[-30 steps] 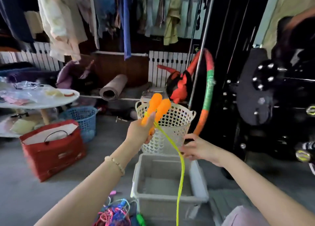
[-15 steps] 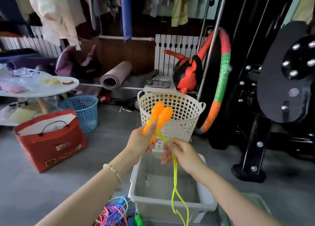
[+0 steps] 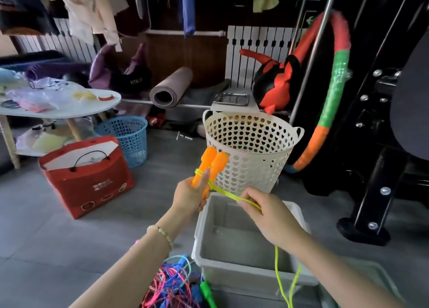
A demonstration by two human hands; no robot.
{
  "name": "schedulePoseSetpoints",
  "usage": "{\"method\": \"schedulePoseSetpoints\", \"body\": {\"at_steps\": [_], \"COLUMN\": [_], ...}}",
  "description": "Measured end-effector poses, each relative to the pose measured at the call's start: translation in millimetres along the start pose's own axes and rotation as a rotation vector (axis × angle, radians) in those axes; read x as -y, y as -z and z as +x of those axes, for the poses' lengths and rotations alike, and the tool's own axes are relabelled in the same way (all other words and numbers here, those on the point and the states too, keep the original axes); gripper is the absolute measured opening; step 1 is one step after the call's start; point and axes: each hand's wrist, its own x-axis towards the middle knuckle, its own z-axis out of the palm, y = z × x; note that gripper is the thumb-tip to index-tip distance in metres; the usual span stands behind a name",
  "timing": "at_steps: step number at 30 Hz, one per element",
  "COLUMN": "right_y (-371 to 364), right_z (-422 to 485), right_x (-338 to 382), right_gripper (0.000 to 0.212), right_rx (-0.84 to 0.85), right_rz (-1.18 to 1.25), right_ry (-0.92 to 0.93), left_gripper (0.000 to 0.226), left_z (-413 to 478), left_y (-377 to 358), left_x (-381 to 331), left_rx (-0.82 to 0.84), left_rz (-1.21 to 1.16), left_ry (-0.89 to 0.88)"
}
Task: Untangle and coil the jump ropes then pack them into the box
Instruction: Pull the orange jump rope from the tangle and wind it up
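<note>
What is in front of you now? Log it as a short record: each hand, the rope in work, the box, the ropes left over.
left hand: grips both orange handles together, tops up
right hand: pinches the doubled yellow-green cord
cord: a few turns wound round the handles, taut between the hands, the rest hangs below the right hand
grey box: on the floor under the hands, no rope seen inside
tangled ropes: pink, blue and green pile on the floor, left of the box
stage: winding this rope, not yet packed
</note>
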Motion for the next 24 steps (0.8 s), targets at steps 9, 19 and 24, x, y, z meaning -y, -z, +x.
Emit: {"method": "schedulePoseSetpoints", "body": {"at_steps": [9, 19, 24], "right_y": [-14, -7, 12], "right_z": [5, 4, -3], "right_x": [4, 7, 21], "right_gripper": [0.024, 0.011, 0.034], "right_rx": [0.144, -0.163, -0.13], "right_rz": [0.427, -0.565, -0.407], "right_ry": [-0.328, 0.138, 0.277], "left_gripper": [0.046, 0.047, 0.047], "left_z": [-1, -6, -14], "left_y": [7, 10, 15], "left_x": [11, 4, -3], "left_rx": [-0.003, 0.056, 0.243], "left_rz": [0.078, 0.132, 0.444], "left_ry": [-0.003, 0.003, -0.191]}}
